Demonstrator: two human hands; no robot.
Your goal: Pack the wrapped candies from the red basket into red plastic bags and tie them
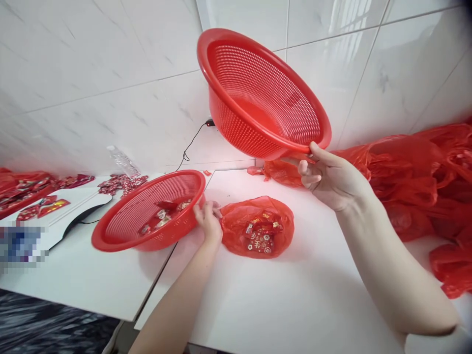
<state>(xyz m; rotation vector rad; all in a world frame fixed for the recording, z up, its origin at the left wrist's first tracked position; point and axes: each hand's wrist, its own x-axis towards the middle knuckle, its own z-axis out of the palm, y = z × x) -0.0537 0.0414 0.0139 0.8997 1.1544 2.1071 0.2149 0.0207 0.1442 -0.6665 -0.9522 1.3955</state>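
Two red perforated baskets are tilted: the upper basket [263, 105], wide-rimmed, hangs over the tabletop's [313, 295] back edge, rim pinched by the right hand [328, 182], palm showing; the left hand [209, 220] grips the lower basket [127, 223] of wrapped packets [164, 216], beside an open bag [285, 223] containing more.

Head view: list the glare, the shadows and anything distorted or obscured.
Head view: bright window-like reflections on the wall tiles, upper right; soft shadow on the white table beneath the lower red colander; right forearm apparently stretched by a wide lens; pixelated patch at far left, hiding what it covers; upper-right corner dark.
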